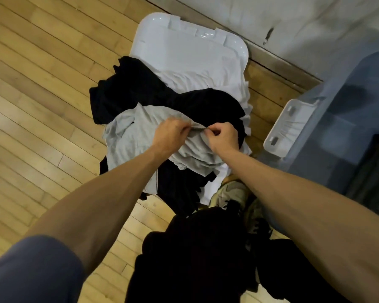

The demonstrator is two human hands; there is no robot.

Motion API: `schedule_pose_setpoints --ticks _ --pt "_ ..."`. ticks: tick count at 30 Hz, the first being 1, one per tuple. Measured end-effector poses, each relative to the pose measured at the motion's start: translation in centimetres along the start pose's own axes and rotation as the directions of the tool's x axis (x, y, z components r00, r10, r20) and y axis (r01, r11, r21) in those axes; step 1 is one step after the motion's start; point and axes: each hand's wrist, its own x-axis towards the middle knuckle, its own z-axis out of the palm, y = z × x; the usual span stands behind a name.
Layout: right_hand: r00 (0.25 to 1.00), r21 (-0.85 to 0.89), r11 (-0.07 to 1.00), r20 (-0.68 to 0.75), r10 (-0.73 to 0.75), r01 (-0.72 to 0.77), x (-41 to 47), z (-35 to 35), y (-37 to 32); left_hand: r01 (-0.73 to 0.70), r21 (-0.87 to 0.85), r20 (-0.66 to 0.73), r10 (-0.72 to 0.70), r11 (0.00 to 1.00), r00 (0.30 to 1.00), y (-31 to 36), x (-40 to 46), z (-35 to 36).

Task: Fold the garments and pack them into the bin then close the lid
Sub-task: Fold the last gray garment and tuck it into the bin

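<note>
Wooden floor (pixel 31 106) on the left. Left hand (pixel 170 133) pinches the grey garment's (pixel 129 136) edge, right hand (pixel 222 138) pinching it just beside. Black garments (pixel 140 90) and a white one (pixel 206 79) heap on the white lid (pixel 173 40), lying flat. Rightward, a shoe (pixel 232 191), then the translucent bin (pixel 337 127).

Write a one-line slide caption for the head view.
Both hands, left and right, pinch the edge of a light grey garment atop a pile of black and white clothes on a white lid.
</note>
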Motion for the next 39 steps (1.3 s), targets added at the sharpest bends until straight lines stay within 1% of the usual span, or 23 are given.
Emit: schedule_pose_setpoints --ticks 2,4,9,12,15,17,19,21,23,25,32,33,35,37,38,39 --pt "1.000 0.039 0.999 0.019 -0.021 0.020 -0.3 -0.8 -0.2 0.006 -0.118 0.045 0.000 0.993 0.999 0.0 0.0 -1.2" --pt "0.999 0.055 0.998 0.045 -0.030 0.027 -0.6 -1.5 -0.6 0.019 -0.182 0.071 -0.007 0.983 0.997 0.1 0.1 -2.6" --pt "0.994 0.114 0.988 0.024 -0.109 0.106 -1.9 -3.5 -3.9 0.112 -0.320 -0.014 -0.123 0.941 0.992 3.1 0.1 -7.3" --pt "0.983 0.122 0.976 -0.026 -0.181 0.183 -3.3 -5.6 -6.9 0.055 -0.312 -0.091 -0.087 0.948 0.992 5.2 0.0 -11.4" --pt "0.962 0.115 0.958 -0.107 -0.249 0.261 -5.5 -8.5 -10.5 -0.055 -0.261 -0.152 0.015 0.964 0.988 7.4 -0.6 -16.6" --pt "0.942 0.131 0.941 -0.168 -0.290 0.313 -7.4 -11.0 -13.0 -0.118 -0.231 -0.220 0.066 0.966 0.973 9.0 -1.2 -20.1" --pt "0.934 0.134 0.929 -0.154 -0.324 0.344 -9.6 -13.8 -15.4 -0.154 -0.188 -0.297 0.093 0.970 0.950 10.7 -2.1 -23.5" --pt "0.913 0.059 0.916 -0.126 -0.387 0.397 -11.7 -16.4 -17.3 -0.205 -0.132 -0.332 0.151 0.970 0.931 12.3 -3.1 -26.6" --pt "0.883 -0.088 0.888 -0.098 -0.459 0.452 -13.7 -19.1 -19.0 -0.259 -0.076 -0.333 0.220 0.963 0.917 14.3 -4.3 -29.7" --pt "0.853 -0.199 0.850 -0.098 -0.513 0.488 -16.1 -21.9 -20.7 -0.314 -0.020 -0.360 0.286 0.949 0.888 16.7 -5.9 -32.8" --pt "0.732 -0.310 0.776 -0.270 -0.625 0.549 -26.0 -31.4 -24.4 -0.435 0.106 -0.446 0.433 0.894 0.783 25.2 -10.9 -40.0" --pt "0.709 -0.324 0.770 -0.306 -0.635 0.550 -27.3 -32.9 -24.6 -0.462 0.135 -0.446 0.471 0.876 0.761 26.5 -11.8 -40.8" --pt "0.666 -0.309 0.770 -0.387 -0.638 0.558 -29.7 -35.7 -24.7 -0.507 0.209 -0.399 0.546 0.836 0.737 29.1 -13.3 -42.2" --pt "0.634 -0.246 0.783 -0.474 -0.611 0.571 -32.5 -38.4 -24.5 -0.500 0.375 -0.305 0.613 0.781 0.729 32.1 -15.1 -43.6" --pt "0.630 -0.220 0.785 -0.490 -0.602 0.579 -33.5 -39.4 -24.4 -0.475 0.480 -0.257 0.635 0.738 0.728 33.3 -15.6 -44.0" --pt "0.618 -0.231 0.782 -0.501 -0.605 0.579 -34.9 -40.5 -24.3 -0.464 0.552 -0.224 0.659 0.693 0.718 34.8 -16.1 -44.5"
